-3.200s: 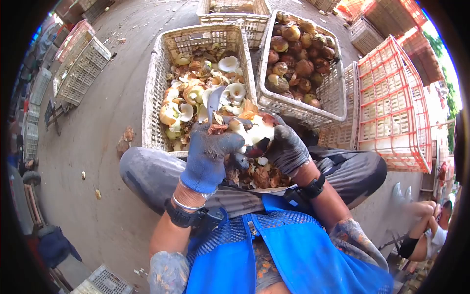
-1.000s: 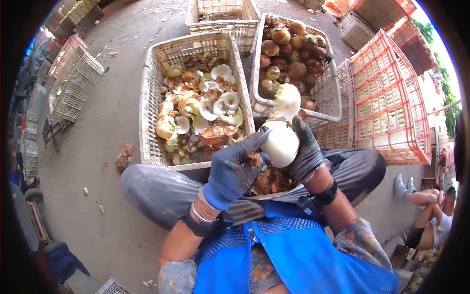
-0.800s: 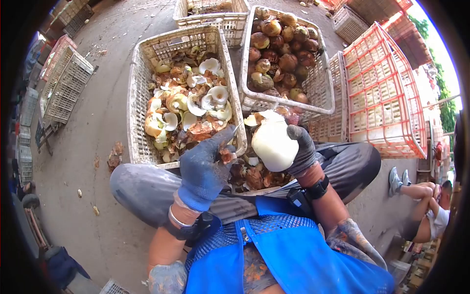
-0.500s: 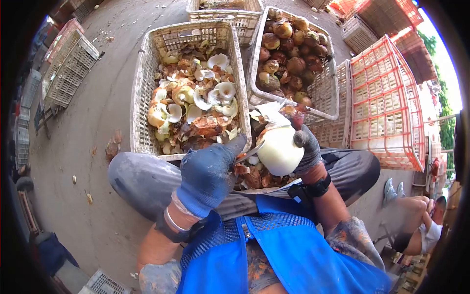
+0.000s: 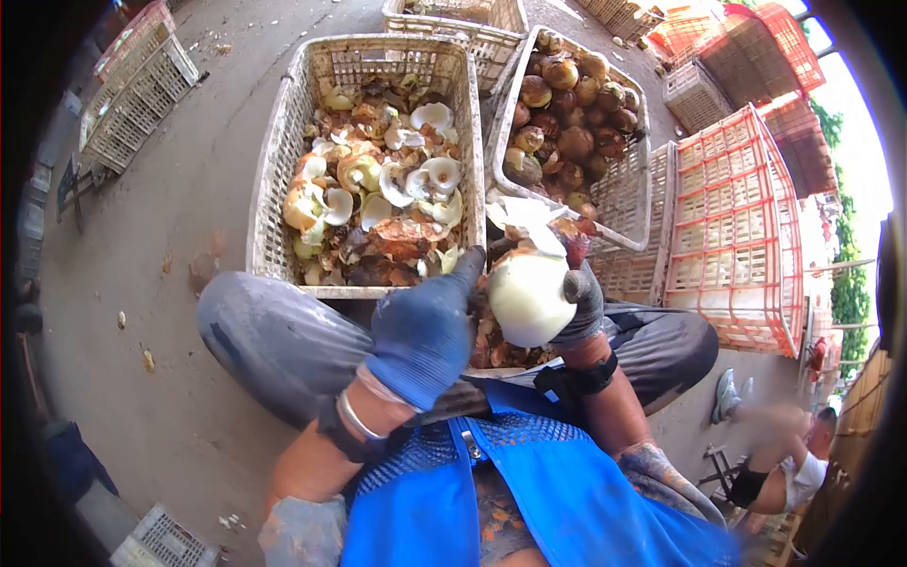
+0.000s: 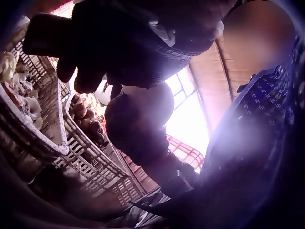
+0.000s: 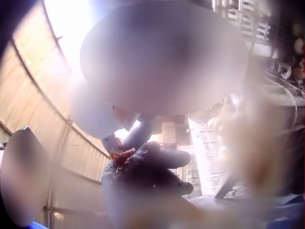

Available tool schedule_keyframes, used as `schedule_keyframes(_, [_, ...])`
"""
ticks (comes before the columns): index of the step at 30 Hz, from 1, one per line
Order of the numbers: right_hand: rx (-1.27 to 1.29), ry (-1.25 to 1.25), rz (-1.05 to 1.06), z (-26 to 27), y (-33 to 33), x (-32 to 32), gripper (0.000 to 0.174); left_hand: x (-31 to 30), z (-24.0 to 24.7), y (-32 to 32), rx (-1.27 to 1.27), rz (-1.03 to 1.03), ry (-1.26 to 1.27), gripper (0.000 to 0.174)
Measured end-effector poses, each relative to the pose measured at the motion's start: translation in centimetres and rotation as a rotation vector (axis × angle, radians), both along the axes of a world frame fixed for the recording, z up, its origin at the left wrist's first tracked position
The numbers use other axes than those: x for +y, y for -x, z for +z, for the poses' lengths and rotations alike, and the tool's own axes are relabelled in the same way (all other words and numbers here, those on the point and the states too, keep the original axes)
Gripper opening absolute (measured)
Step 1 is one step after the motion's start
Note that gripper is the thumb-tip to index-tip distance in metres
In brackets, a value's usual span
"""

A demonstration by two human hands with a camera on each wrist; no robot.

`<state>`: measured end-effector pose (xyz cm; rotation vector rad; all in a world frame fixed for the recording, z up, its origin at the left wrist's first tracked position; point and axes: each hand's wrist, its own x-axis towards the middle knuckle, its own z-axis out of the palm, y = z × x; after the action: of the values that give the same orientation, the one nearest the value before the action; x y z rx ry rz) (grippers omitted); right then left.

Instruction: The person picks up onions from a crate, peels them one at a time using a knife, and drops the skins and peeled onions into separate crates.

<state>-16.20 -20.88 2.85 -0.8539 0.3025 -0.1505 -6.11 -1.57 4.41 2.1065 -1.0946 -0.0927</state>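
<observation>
My left hand (image 5: 422, 326), in a blue glove, is curled with its thumb stretched along the left side of a peeled white onion (image 5: 529, 300). The knife it grips is hidden behind the glove. My right hand (image 5: 583, 310), in a grey glove, holds the onion from the right, thumb on its side. Loose white layers (image 5: 525, 219) and reddish skin hang at the onion's top. In the left wrist view my left hand (image 6: 128, 45) is dark above the onion (image 6: 150, 102). Brown skin (image 7: 122, 157) lies by gloved fingers in the right wrist view, partly blurred.
A crate of peelings (image 5: 262, 203) stands front left, and a crate of brown onions (image 5: 639, 203) front right. More peelings (image 5: 496, 352) lie below my hands. Red-and-white crates (image 5: 732, 236) stand at right, with a seated person (image 5: 770, 472) behind.
The onion showed brown skin at first and now shows a smooth white surface. My left hand has come closer to it since the last frame, and the blade seen between them is hidden.
</observation>
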Motion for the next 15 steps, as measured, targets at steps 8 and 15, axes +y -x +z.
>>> schedule_keyframes(8, [0.144,-0.215,0.057,-0.8,0.5,-0.5,0.082,1.8,-2.5,-3.9,0.899,-0.205,-0.010,0.041])
schedule_keyframes(15, [0.231,0.050,0.174,0.6,-0.6,-0.3,0.062,-1.3,-3.4,-2.8,0.883,-0.129,0.438,0.029])
